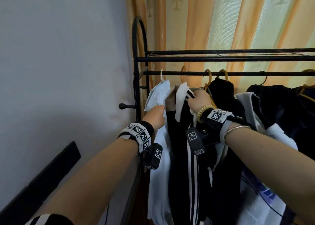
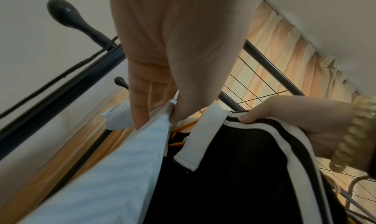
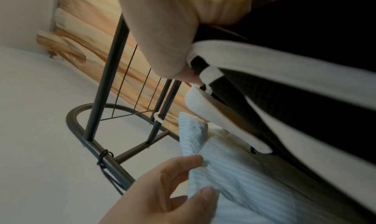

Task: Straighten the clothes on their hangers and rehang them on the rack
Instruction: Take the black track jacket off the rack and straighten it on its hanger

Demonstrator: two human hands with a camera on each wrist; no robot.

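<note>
Here, the left hand pinches the striped shirt at its shoulder, thumb opposing fingers. The right hand grips the black jacket at its white-edged collar. Both garments hang on the rack, arms extended.

Both arms raised forward; left hand fingers pinching, right hand fingers gripping.

no readable text, only coded square markers on wristbands
</note>
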